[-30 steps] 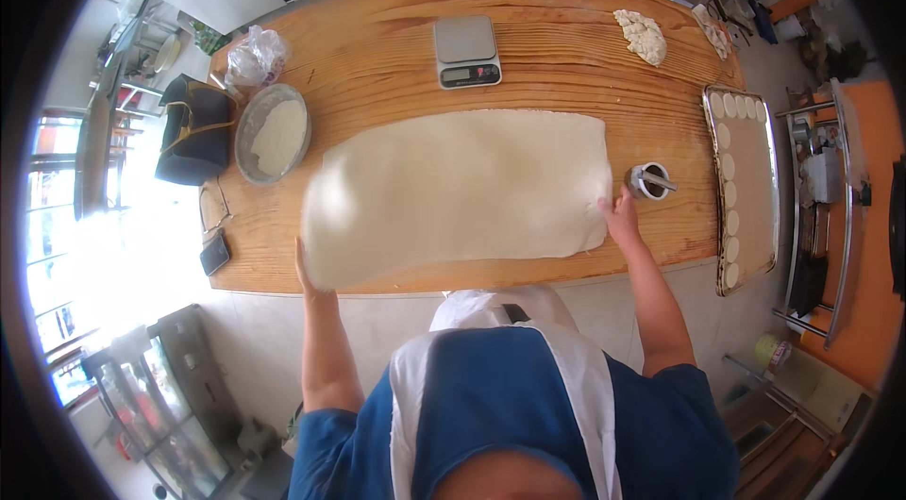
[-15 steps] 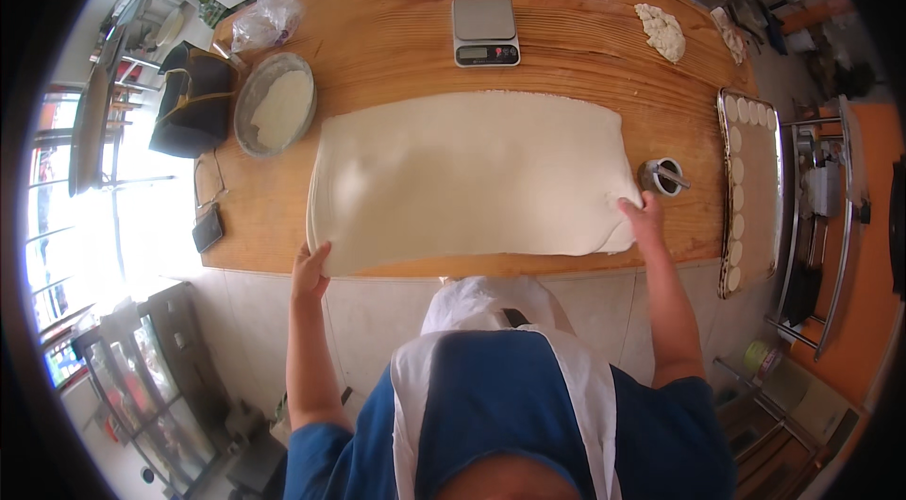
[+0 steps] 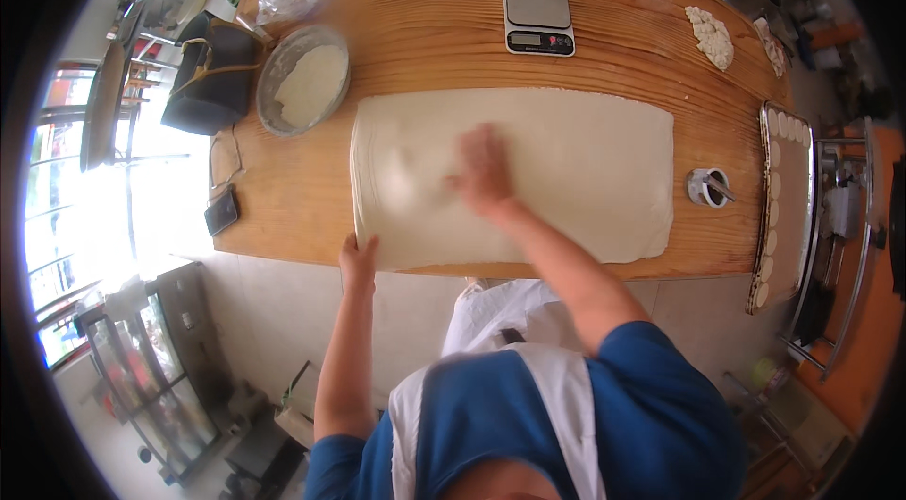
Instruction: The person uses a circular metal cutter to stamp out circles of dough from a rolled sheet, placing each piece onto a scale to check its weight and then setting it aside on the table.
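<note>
1. The left hand (image 3: 358, 266) pinches the near left corner of the dough sheet (image 3: 585, 170); the right hand (image 3: 484, 168) blurs above or against its surface, finger spread unclear.
2. The right hand has left the sheet's right edge, suggesting a turn from positioning to smoothing.
3. The sheet lies along the desk's (image 3: 425, 47) near side.

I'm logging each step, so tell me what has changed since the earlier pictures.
The right hand has let go of the right end of the dough and moved left over its middle; blur hides whether it touches. The near right corner lies flatter. The left hand stays at the near left corner. Scale, bowl and tray stayed put.
</note>
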Demonstrator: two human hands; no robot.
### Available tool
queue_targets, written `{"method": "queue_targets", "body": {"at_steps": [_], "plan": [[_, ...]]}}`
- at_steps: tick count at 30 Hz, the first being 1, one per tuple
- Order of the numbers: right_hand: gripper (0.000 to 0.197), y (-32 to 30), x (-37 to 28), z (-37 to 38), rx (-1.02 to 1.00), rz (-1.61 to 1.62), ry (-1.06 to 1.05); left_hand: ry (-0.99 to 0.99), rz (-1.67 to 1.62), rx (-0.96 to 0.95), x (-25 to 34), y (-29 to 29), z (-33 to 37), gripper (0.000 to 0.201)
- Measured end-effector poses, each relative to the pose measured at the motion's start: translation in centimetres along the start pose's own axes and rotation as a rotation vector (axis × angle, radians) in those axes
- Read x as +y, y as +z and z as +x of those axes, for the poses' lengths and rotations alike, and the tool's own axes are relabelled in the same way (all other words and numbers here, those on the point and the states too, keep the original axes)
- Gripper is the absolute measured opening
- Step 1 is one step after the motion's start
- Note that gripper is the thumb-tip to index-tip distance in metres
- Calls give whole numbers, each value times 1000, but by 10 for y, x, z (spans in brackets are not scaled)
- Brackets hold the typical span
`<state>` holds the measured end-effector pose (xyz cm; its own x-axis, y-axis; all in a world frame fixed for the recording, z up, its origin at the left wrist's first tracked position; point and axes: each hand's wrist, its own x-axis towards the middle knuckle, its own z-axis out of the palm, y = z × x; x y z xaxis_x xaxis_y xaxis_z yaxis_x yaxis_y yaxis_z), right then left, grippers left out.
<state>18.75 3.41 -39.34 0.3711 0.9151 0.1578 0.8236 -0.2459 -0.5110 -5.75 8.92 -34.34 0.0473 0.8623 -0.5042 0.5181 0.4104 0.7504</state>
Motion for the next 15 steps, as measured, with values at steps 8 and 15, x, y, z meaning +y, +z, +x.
{"method": "queue_targets", "body": {"at_steps": [8,15], "plan": [[75,14,-73,16,-470,-74,-289,400,635,195,-1,17,-1,47],[66,-89,101,-45,-27,-265,152,745,1041,11,31,96,6,68]]}}
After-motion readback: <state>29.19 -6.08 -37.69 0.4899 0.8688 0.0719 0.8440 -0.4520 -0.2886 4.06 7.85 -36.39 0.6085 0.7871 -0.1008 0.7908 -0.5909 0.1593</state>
